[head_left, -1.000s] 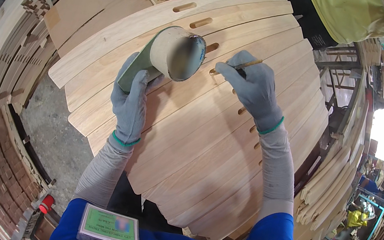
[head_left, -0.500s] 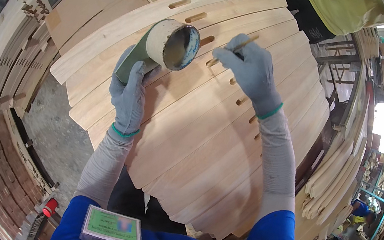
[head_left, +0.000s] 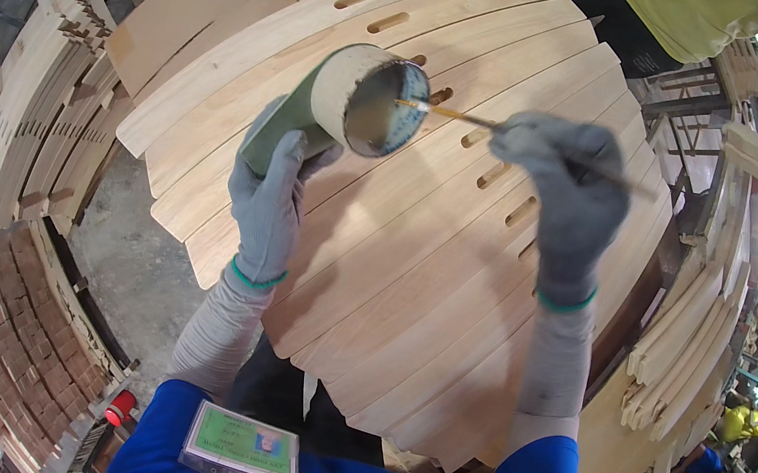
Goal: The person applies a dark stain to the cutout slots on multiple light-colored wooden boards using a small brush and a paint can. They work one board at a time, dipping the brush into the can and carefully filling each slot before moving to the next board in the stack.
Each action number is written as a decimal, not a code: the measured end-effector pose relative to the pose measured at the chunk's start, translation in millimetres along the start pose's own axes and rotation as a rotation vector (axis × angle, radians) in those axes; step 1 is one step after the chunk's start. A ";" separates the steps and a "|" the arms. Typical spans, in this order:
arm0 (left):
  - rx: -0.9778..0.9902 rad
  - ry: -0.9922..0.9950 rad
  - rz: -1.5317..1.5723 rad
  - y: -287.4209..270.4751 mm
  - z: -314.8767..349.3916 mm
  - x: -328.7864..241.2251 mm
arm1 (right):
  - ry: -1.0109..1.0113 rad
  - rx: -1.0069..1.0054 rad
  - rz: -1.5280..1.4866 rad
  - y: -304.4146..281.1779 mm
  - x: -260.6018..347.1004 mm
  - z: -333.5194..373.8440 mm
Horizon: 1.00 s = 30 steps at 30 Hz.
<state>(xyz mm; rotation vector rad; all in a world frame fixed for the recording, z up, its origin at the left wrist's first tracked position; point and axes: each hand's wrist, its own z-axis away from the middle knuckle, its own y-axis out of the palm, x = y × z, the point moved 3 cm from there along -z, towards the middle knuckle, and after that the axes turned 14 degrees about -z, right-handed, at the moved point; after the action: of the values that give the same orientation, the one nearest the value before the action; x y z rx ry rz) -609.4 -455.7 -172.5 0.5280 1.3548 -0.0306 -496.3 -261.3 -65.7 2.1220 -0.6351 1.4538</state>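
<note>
While I watched through the head camera, my gloved left hand (head_left: 271,209) was wrapped around the green part of a tilted cup (head_left: 338,94), whose open mouth faced up and right above the slotted wooden boards (head_left: 413,272). My gloved right hand (head_left: 573,184) pinched a thin brush (head_left: 459,117) by its handle, the tip lying across the cup's mouth, though I could not tell whether it touched the inner wall. Beyond the boards was a person in a yellow shirt (head_left: 700,25).
</note>
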 end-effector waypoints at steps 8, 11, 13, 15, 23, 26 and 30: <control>-0.016 0.170 0.222 9.6 19.9 -11.7 | -0.208 0.337 0.442 39.9 26.8 79.5; -0.051 0.138 0.231 7.4 18.6 -12.7 | -0.236 0.385 0.261 46.1 37.3 97.2; -0.030 0.092 0.240 7.4 19.6 -18.0 | -0.235 0.175 0.104 38.3 34.7 98.4; -0.010 0.056 0.239 6.3 21.6 -23.7 | -0.169 -0.072 -0.080 31.3 23.2 96.3; 0.042 0.064 0.268 -6.0 7.4 -31.1 | -0.139 0.017 -0.152 53.0 6.5 85.0; -0.011 0.092 0.201 -11.9 -3.2 -27.2 | -0.150 -0.094 -0.234 57.3 -1.7 81.8; -0.057 0.096 0.085 -35.2 -32.4 -25.7 | 0.042 -0.240 -0.247 42.9 -16.4 32.2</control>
<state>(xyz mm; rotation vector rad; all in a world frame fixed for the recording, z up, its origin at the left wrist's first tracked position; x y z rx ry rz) -656.4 -481.7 -164.4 0.5442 1.4218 0.1035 -505.2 -313.0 -85.6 1.9034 -0.4851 1.2202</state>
